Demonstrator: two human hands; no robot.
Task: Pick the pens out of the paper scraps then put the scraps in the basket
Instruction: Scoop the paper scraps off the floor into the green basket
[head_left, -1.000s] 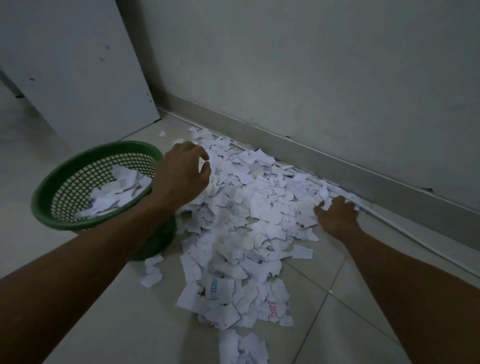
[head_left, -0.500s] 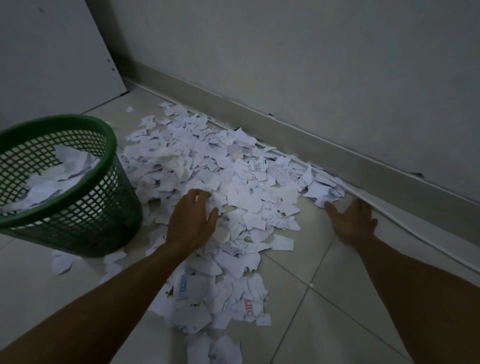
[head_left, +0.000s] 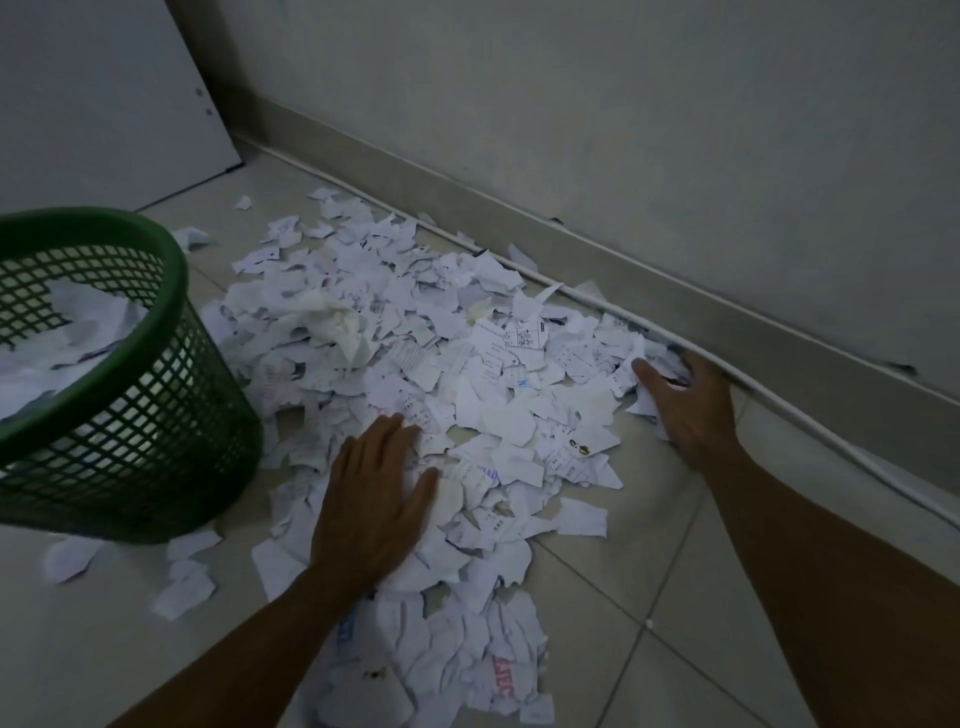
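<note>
A wide heap of torn white paper scraps (head_left: 426, 374) covers the tiled floor along the wall. A green mesh basket (head_left: 171, 415) stands at the left, tilted toward me, with scraps inside it. My left hand (head_left: 371, 499) lies flat, palm down, fingers spread, on the near side of the heap. My right hand (head_left: 685, 405) rests open at the heap's right edge beside the skirting, its fingers against a few scraps. No pen shows in the heap.
A grey wall with a skirting board (head_left: 623, 291) runs diagonally behind the heap. A white panel (head_left: 104, 104) leans at the back left. Loose scraps (head_left: 182, 587) lie on the floor below the basket.
My left hand came away from the basket's rim and down onto the near side of the heap. My right hand slid along the skirting to the heap's right edge. The view shifted closer.
</note>
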